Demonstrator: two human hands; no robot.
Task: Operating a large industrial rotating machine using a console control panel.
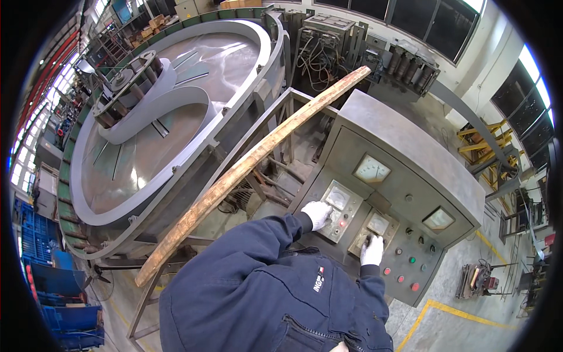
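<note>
My left hand (317, 215), in a white glove, rests with curled fingers against the left control module (341, 216) on a grey control cabinet (404, 182); whatever is under its fingertips is hidden. That module has a small meter and a lit red lamp. My right hand (372, 251), gloved in white too, has its fingers closed about a dark knob (367, 239) on the right control module (381, 224). Above the modules sits a larger dial meter (372, 169), with another meter (438, 218) to the right. Coloured push buttons (413, 260) line the lower right of the panel.
To the left, a large round metal turntable (152, 146) carries a wide looped metal strip (199, 97). A long wooden pole (252, 158) slants across its near side. Wired machinery (325, 50) stands behind the cabinet, and a metal strip (469, 111) curves down at the right.
</note>
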